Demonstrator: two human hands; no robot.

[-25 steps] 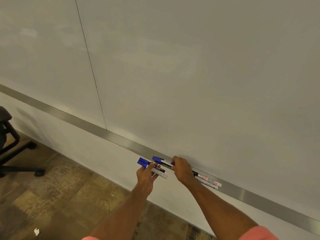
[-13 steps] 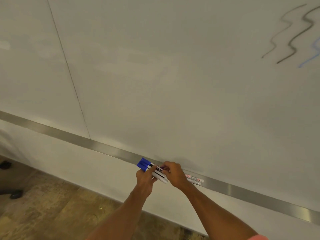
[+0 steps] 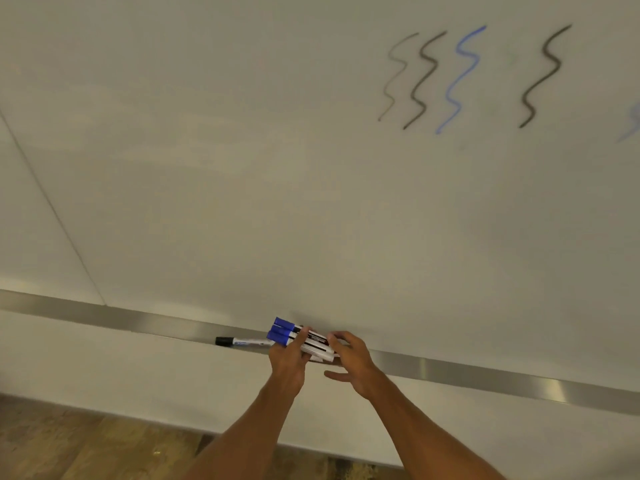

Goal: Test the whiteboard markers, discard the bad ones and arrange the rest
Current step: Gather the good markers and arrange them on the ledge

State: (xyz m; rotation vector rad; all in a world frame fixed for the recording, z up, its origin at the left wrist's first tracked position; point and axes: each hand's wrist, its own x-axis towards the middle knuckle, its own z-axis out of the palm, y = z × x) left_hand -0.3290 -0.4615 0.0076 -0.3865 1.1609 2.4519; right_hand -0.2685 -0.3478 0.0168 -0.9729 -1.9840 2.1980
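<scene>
Head view. The left grip is clamped on a bundle of blue-capped markers: its fingers curl round the barrels from below and in front, and the blue caps jut out up and to the left of the knuckles. At least two caps are stacked one over the other; the exact count in the bundle cannot be told. The right grip stands apart, holding nothing: its fingertips are lightly bent and touch the rear ends of the bundle, while the thumb is spread well below them, clear of the markers. The two grips are just beside each other, with the bundle bridging between them.

A black-capped marker lies flat on the metal tray, just left of the left grip, cap pointing away from it; its rear end passes behind the blue caps. The tray runs out to either side of both grips.

Each held barrel is white with a black band carrying white print, too small to read. On the whiteboard, far above and to the right of the right grip, stand four wavy strokes: a faint grey stroke, a black stroke, a blue stroke and a second black stroke
</scene>
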